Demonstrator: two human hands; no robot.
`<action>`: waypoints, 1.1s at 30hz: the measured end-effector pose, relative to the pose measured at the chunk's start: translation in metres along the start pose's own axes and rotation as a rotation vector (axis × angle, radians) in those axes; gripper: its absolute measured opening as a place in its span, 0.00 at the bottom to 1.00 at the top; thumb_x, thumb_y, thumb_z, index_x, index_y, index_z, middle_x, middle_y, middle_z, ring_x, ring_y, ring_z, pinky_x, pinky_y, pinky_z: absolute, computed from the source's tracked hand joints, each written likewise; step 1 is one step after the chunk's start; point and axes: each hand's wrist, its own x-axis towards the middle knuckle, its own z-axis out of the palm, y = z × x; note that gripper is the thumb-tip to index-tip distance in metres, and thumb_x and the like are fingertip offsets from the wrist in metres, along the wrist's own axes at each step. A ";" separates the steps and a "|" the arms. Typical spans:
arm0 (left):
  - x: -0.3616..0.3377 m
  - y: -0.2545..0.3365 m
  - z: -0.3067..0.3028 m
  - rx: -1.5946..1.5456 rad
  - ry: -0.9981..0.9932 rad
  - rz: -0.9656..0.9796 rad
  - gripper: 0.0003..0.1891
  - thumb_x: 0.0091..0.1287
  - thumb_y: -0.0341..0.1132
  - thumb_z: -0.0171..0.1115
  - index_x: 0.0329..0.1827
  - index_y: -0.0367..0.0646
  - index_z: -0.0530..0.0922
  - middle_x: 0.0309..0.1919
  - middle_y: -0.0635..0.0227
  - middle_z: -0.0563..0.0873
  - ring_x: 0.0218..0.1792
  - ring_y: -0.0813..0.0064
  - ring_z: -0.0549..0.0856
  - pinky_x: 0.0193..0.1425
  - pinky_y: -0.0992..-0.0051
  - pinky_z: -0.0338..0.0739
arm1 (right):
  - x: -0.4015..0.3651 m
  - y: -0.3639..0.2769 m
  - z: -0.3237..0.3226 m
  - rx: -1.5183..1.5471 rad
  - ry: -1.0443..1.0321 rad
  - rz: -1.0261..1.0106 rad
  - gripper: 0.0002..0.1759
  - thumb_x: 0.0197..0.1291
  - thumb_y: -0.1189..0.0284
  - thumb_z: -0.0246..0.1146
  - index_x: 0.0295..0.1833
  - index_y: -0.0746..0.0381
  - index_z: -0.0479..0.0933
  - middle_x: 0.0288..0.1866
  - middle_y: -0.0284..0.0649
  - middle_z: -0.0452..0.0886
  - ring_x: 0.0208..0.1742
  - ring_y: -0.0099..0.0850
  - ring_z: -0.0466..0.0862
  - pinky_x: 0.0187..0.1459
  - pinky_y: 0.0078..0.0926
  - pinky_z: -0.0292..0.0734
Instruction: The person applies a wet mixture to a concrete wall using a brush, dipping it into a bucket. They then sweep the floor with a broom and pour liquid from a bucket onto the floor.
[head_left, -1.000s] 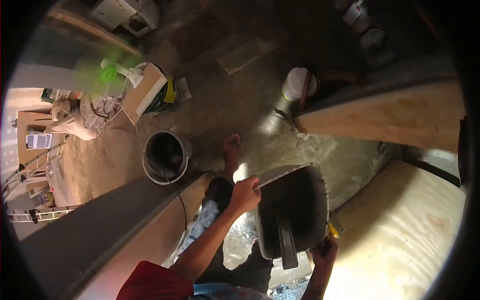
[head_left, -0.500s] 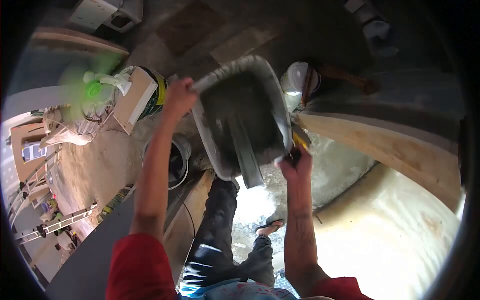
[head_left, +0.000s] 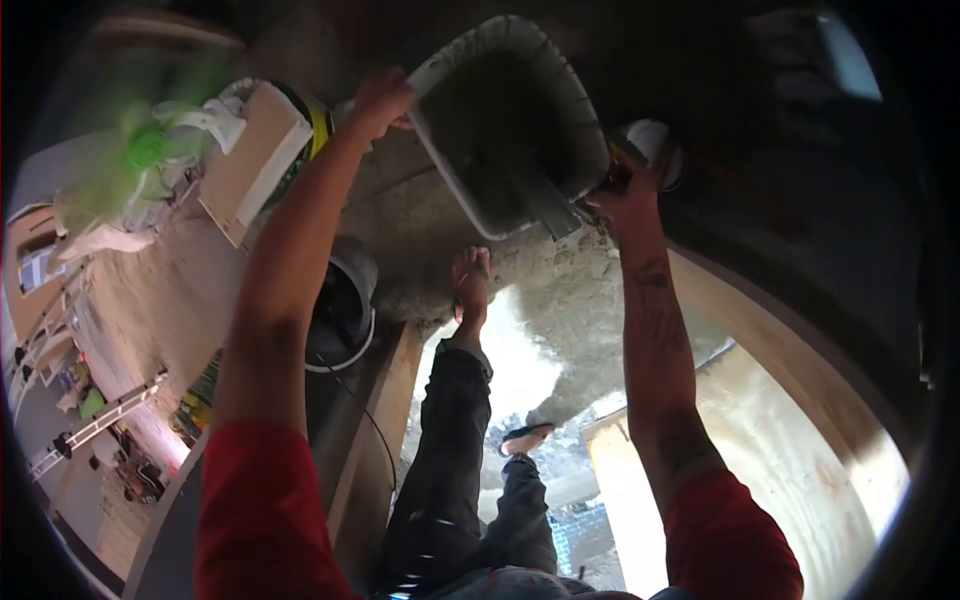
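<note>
A grey tub (head_left: 440,165) with a dark inside hangs at the top centre, held between my two hands. My left hand (head_left: 383,103) is closed on its left rim. On the other side, my right hand (head_left: 630,192) grips near the lower right rim, with something yellow showing beside the fingers. Whether those fingers hold the rim, the yellow thing or both is hard to see. A long flat grey piece (head_left: 548,205) lies inside the tub, and its end sticks out over the near rim.
A black bucket (head_left: 340,310) stands below my left forearm. Behind my right hand is a white bucket (head_left: 648,140). A green fan (head_left: 147,148) and a board (head_left: 255,160) are at the left. A wooden edge (head_left: 790,325) runs along the right; a ladder (head_left: 110,418) is lower left.
Both hands and the tub have moved up and away from my body in the view. One foot has come forward below the tub. The rest of the scene has shifted with the camera.
</note>
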 end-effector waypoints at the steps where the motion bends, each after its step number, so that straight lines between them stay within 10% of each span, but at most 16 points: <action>1: 0.017 -0.012 -0.002 -0.101 -0.098 0.068 0.14 0.56 0.32 0.56 0.46 0.41 0.75 0.33 0.63 0.78 0.31 0.69 0.82 0.33 0.67 0.84 | -0.004 -0.003 0.009 -0.016 0.017 0.013 0.16 0.61 0.65 0.55 0.52 0.58 0.74 0.48 0.39 0.77 0.51 0.39 0.75 0.51 0.55 0.67; 8: 0.056 -0.034 -0.026 0.019 -0.430 0.184 0.14 0.60 0.40 0.60 0.46 0.43 0.77 0.28 0.68 0.78 0.32 0.74 0.82 0.38 0.68 0.82 | 0.013 -0.006 -0.023 0.016 -0.146 0.027 0.21 0.62 0.60 0.53 0.57 0.60 0.70 0.62 0.41 0.69 0.63 0.40 0.67 0.57 0.54 0.61; 9: 0.043 -0.022 -0.015 0.338 -0.148 0.192 0.15 0.61 0.42 0.59 0.45 0.41 0.77 0.31 0.62 0.80 0.34 0.66 0.82 0.41 0.65 0.80 | 0.022 -0.006 -0.037 0.094 -0.559 0.163 0.26 0.60 0.51 0.52 0.58 0.56 0.69 0.58 0.39 0.70 0.58 0.39 0.69 0.51 0.53 0.63; 11: -0.012 0.000 0.015 0.714 0.579 0.238 0.18 0.62 0.45 0.58 0.43 0.37 0.77 0.35 0.52 0.82 0.37 0.52 0.82 0.45 0.60 0.77 | -0.030 -0.003 0.014 0.037 -0.040 -0.018 0.25 0.62 0.45 0.48 0.56 0.49 0.70 0.49 0.33 0.73 0.48 0.32 0.70 0.43 0.44 0.61; 12: -0.061 0.032 0.029 0.659 0.630 0.331 0.20 0.61 0.46 0.58 0.42 0.36 0.77 0.35 0.47 0.81 0.38 0.47 0.81 0.44 0.55 0.75 | -0.022 0.003 -0.001 0.033 0.010 -0.016 0.21 0.64 0.49 0.48 0.55 0.47 0.71 0.50 0.31 0.73 0.46 0.31 0.70 0.43 0.42 0.61; 19: -0.204 0.093 0.125 0.235 0.126 0.379 0.18 0.58 0.44 0.64 0.39 0.35 0.79 0.36 0.53 0.81 0.41 0.56 0.81 0.46 0.64 0.75 | -0.101 0.035 -0.014 0.010 -0.089 -0.405 0.16 0.63 0.58 0.57 0.48 0.57 0.76 0.40 0.25 0.79 0.40 0.19 0.71 0.39 0.22 0.63; 24: -0.194 0.070 0.168 0.593 0.168 0.963 0.16 0.52 0.44 0.67 0.43 0.51 0.82 0.44 0.63 0.77 0.49 0.60 0.76 0.46 0.62 0.73 | -0.161 0.043 -0.024 -0.039 -0.125 -0.420 0.14 0.63 0.60 0.56 0.47 0.58 0.77 0.46 0.27 0.79 0.42 0.20 0.71 0.40 0.21 0.64; 30: -0.194 0.041 0.119 0.834 0.322 0.976 0.14 0.49 0.42 0.66 0.40 0.56 0.84 0.50 0.68 0.77 0.51 0.61 0.75 0.53 0.60 0.70 | -0.182 0.054 -0.083 -0.350 -0.068 -0.142 0.13 0.61 0.65 0.58 0.44 0.62 0.73 0.32 0.33 0.76 0.26 0.20 0.71 0.28 0.25 0.67; 33: -0.200 0.036 0.082 0.972 0.451 0.753 0.14 0.56 0.47 0.62 0.44 0.57 0.83 0.54 0.64 0.77 0.55 0.58 0.74 0.59 0.59 0.66 | -0.180 0.076 -0.144 -1.256 0.212 -0.496 0.11 0.57 0.71 0.57 0.44 0.63 0.69 0.32 0.47 0.79 0.31 0.40 0.80 0.32 0.41 0.74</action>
